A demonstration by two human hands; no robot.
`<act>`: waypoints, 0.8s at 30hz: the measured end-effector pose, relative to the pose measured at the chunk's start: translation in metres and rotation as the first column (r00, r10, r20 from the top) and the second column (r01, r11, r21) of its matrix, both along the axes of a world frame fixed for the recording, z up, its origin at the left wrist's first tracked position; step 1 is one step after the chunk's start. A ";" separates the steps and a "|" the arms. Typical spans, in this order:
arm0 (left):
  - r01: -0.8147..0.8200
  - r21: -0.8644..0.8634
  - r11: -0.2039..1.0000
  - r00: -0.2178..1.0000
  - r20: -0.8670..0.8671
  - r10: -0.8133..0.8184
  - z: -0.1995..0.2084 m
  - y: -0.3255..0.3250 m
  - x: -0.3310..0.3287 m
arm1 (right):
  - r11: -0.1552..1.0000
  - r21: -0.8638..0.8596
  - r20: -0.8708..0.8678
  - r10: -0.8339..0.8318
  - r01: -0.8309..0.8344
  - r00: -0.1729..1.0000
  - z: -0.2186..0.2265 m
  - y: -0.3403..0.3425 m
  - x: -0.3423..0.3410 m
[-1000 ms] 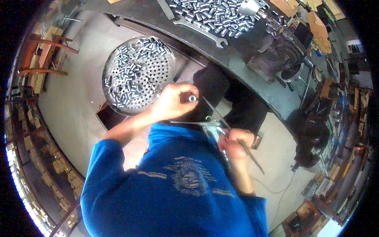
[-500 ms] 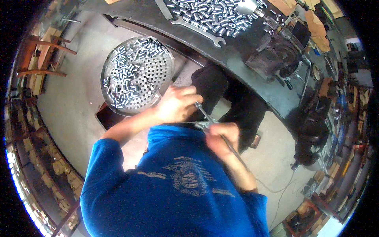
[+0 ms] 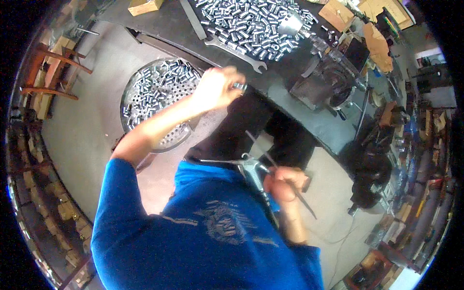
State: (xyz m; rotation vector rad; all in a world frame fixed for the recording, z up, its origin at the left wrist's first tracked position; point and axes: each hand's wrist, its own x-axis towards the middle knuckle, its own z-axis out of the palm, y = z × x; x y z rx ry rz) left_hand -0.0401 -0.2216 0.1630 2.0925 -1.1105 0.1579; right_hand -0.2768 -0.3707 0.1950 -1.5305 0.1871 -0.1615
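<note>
My left hand [image 3: 220,87], blurred, is raised over the near edge of the workbench. Its closed fingers hold a small shiny metal sleeve [image 3: 239,87]. Down by my lap, my right hand [image 3: 287,183] is closed round a thin metal rod [image 3: 302,199] that sticks out both ways from the fist. An air blow gun [image 3: 251,170] with a long thin nozzle lies against my shirt, touching or nearly touching that hand; whether the fingers also grip it I cannot tell. A round perforated metal tray [image 3: 182,96] with many loose sleeves sits to the left, partly behind my left forearm.
On the dark workbench [image 3: 309,116] lie a heap of metal sleeves [image 3: 251,24], an open-ended wrench [image 3: 237,47], a flat bar [image 3: 193,19] and a vise-like dark machine [image 3: 324,82]. A wooden chair [image 3: 58,72] stands at left. A thin cable [image 3: 338,239] runs over the floor.
My left hand has moved up and away from the rod's end, toward the bench, with a sleeve in it. My right hand has drawn slightly down and right; the rod's tip is now bare.
</note>
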 end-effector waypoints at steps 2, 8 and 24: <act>-0.054 -0.020 0.998 0.998 0.033 0.055 0.010 -0.027 0.034 | 0.998 0.029 0.016 -0.054 0.053 0.998 -0.014 0.007 -0.004; -0.200 -0.251 0.947 0.978 -0.115 0.177 0.032 -0.050 0.119 | 0.997 0.071 -0.019 0.012 -0.011 1.000 -0.019 0.017 -0.003; -0.503 0.648 0.572 0.672 -0.123 0.730 -0.170 0.229 0.032 | 0.985 0.155 -0.048 0.087 -0.078 0.995 -0.018 0.022 0.009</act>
